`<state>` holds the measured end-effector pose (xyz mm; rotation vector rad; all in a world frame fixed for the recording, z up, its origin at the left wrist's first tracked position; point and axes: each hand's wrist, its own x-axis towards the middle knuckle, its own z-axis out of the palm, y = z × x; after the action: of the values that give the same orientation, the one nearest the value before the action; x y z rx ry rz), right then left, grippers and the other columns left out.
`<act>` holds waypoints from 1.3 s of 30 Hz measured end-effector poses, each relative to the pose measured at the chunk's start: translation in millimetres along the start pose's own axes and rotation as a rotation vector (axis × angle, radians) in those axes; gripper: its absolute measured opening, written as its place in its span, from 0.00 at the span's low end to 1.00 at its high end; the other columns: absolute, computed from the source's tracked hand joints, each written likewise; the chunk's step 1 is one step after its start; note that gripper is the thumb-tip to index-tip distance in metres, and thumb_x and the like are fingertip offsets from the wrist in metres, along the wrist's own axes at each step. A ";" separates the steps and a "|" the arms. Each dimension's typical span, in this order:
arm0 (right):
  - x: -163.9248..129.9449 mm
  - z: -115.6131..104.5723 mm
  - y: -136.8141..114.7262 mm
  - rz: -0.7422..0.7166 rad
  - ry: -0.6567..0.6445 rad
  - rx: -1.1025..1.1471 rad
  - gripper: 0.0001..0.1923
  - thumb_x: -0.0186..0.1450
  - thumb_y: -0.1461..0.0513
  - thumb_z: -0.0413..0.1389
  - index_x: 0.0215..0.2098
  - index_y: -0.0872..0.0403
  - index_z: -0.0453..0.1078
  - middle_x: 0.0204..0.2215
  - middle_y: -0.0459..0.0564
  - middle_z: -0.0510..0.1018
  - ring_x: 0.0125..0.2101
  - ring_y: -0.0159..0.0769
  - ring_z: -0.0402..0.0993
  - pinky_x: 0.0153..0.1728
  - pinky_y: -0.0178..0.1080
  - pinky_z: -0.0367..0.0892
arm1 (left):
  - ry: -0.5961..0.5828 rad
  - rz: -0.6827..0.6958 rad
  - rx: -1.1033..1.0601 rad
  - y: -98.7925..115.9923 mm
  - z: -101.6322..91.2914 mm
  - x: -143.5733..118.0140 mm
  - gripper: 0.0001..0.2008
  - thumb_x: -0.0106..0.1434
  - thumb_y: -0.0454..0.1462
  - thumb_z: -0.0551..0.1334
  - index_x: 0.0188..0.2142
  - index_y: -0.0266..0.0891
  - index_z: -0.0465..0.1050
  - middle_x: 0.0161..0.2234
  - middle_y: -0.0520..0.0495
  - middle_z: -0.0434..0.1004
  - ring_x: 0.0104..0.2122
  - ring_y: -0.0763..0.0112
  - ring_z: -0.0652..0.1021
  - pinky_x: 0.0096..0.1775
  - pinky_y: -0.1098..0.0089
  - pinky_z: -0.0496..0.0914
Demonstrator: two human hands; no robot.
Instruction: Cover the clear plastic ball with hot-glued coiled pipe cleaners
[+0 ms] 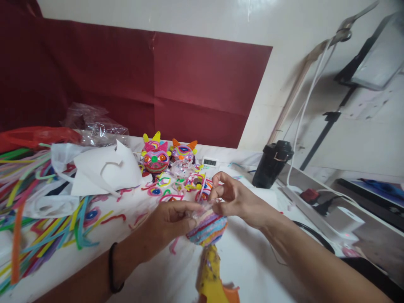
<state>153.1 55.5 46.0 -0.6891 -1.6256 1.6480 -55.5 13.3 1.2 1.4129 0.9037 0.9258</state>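
My left hand grips a ball wrapped in striped, many-coloured pipe cleaners from its left side. My right hand pinches a thin clear or pale strand at the top of the same ball. Below the ball hangs a yellow glue gun with an orange part at the frame's bottom edge; what holds it is hidden. A black band sits on my left wrist.
Two finished pipe-cleaner faces stand at the back of the white table, with small coiled pieces around them. Loose pipe cleaners and a white bag lie left. A black bottle and power strip sit right.
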 end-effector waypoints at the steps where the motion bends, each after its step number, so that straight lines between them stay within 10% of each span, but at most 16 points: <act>1: 0.1 -0.5 0.0 0.001 -0.001 0.004 0.23 0.46 0.73 0.60 0.34 0.51 0.56 0.22 0.36 0.75 0.17 0.22 0.62 0.20 0.28 0.54 | 0.007 0.002 -0.006 1.1 0.3 -0.2 0.17 0.57 0.43 0.66 0.46 0.42 0.78 0.33 0.50 0.81 0.36 0.64 0.78 0.39 0.65 0.70; 21: -3.3 3.2 -5.4 -0.011 0.005 -0.089 0.24 0.47 0.73 0.59 0.35 0.50 0.54 0.23 0.35 0.71 0.18 0.23 0.60 0.20 0.28 0.55 | -0.061 0.057 -0.023 8.5 2.9 -2.1 0.12 0.60 0.39 0.63 0.43 0.42 0.78 0.37 0.50 0.79 0.39 0.65 0.76 0.41 0.68 0.67; 39: -21.2 39.2 2.5 -0.204 0.072 -0.543 0.19 0.53 0.75 0.53 0.34 0.48 0.55 0.29 0.40 0.68 0.24 0.28 0.62 0.23 0.32 0.58 | 0.113 0.242 0.368 19.9 21.7 -9.3 0.04 0.57 0.34 0.58 0.26 0.39 0.68 0.26 0.53 0.69 0.28 0.71 0.68 0.30 0.71 0.61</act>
<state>134.8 14.8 43.8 -0.8004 -2.0347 1.0257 -39.0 -4.5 20.2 1.8292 1.0401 1.0656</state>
